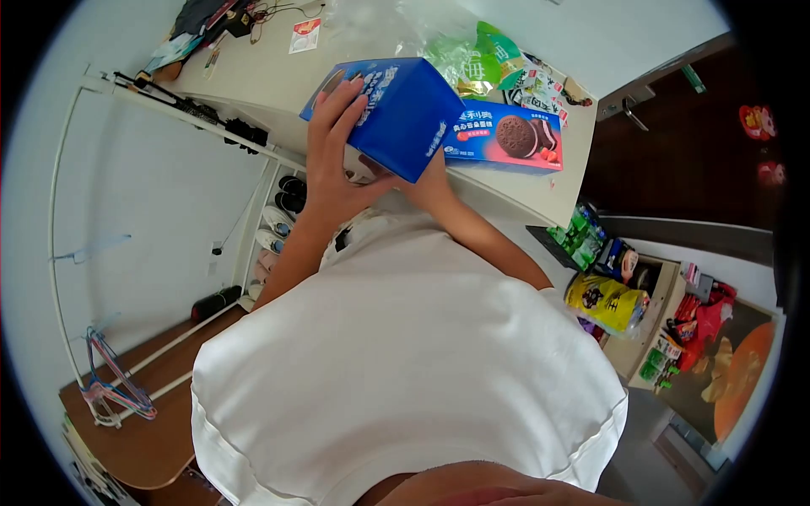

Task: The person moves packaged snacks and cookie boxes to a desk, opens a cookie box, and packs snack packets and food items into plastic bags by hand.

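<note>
A blue cookie box (405, 114) is held tilted above the front edge of the white tabletop. My left hand (336, 156) is closed around its left side, with fingers spread over the printed face and the thumb low near the bottom edge. Against the box's lower right side is my right hand (429, 181), gripping from beneath; most of its fingers are hidden behind the box. Just to the right, a blue and pink cookie box (506, 139) lies on the table, its front showing a dark sandwich cookie and strawberries.
Green snack bags (498, 59) and clear plastic lie behind the boxes on the white table (261, 84). A red and white packet (305, 36) is farther left. Shoes (278, 221) stand on a rack below. At right are a yellow bag (607, 302) and a dark door (675, 143).
</note>
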### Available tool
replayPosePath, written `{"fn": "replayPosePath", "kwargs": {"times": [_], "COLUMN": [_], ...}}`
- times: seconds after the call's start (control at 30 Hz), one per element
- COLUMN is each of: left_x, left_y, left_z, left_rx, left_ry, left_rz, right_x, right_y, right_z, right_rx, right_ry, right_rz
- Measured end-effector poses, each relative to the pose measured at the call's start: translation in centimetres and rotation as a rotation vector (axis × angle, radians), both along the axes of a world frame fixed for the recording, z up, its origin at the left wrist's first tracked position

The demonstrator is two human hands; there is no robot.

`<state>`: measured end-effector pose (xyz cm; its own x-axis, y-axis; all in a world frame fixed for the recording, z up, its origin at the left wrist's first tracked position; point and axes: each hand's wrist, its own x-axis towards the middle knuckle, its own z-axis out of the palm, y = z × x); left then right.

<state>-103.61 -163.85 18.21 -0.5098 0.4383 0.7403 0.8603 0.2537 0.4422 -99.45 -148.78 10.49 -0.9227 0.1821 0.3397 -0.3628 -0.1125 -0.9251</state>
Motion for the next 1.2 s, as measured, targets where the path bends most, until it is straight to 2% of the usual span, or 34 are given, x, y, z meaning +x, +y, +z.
{"fn": "replayPosePath", "kwargs": {"times": [0.1,0.23,0.3,0.37,0.43,0.57,0.67,0.77,0.83,0.87,0.97,1.03,1.1,1.2], "left_x": [-1.9,-6.8,-9.3,-11.8,-14.3,-17.7,-19.3,-20.7,-21.1,-21.2,-20.8,-20.1,-21.9,-21.7], "left_y": [-1.4,-4.4,-6.0,-7.2,-8.4,-10.2,-10.7,-11.1,-11.8,-12.3,-12.2,-9.8,-10.7,-10.4], "left_z": [0.9,3.6,4.7,4.6,4.2,3.3,2.3,3.5,5.0,4.6,6.0,4.6,3.5,3.1], "left_rx": [0.059,0.114,0.054,0.086,0.15,0.174,0.238,0.232,0.081,-0.003,-0.081,0.089,-0.033,-0.069], "left_ry": [-0.163,-0.145,-0.251,-0.322,-0.417,-0.583,-0.519,-0.433,-0.163,-0.291,-0.302,-0.121,-0.078,-0.187], "left_rz": [-0.14,-0.291,-0.485,-0.557,-0.702,-0.79,-0.831,-0.784,-0.585,-0.535,-0.51,-0.261,-0.515,-0.553], "right_x": [-0.9,-3.4,-4.3,-5.1,-6.2,-7.9,-8.8,-9.2,-9.3,-9.3,-8.8,-9.0,-9.3,-10.3], "right_y": [-0.4,-1.3,-2.4,-3.6,-4.5,-6.5,-7.7,-8.3,-8.6,-8.6,-8.6,-8.6,-8.4,-7.4], "right_z": [1.8,4.1,4.6,6.8,6.3,6.6,6.4,5.9,7.2,7.9,9.1,9.7,10.3,11.1], "right_rx": [0.124,0.231,0.197,0.321,0.289,0.308,0.288,0.335,0.356,0.377,0.282,0.337,0.386,0.501], "right_ry": [-0.015,-0.066,-0.144,-0.141,-0.174,-0.209,-0.231,-0.207,-0.151,-0.088,-0.031,-0.012,0.01,0.051], "right_rz": [-0.043,0.029,0.048,-0.031,-0.026,-0.027,-0.037,-0.138,-0.165,-0.186,-0.175,-0.203,-0.22,-0.251]}}
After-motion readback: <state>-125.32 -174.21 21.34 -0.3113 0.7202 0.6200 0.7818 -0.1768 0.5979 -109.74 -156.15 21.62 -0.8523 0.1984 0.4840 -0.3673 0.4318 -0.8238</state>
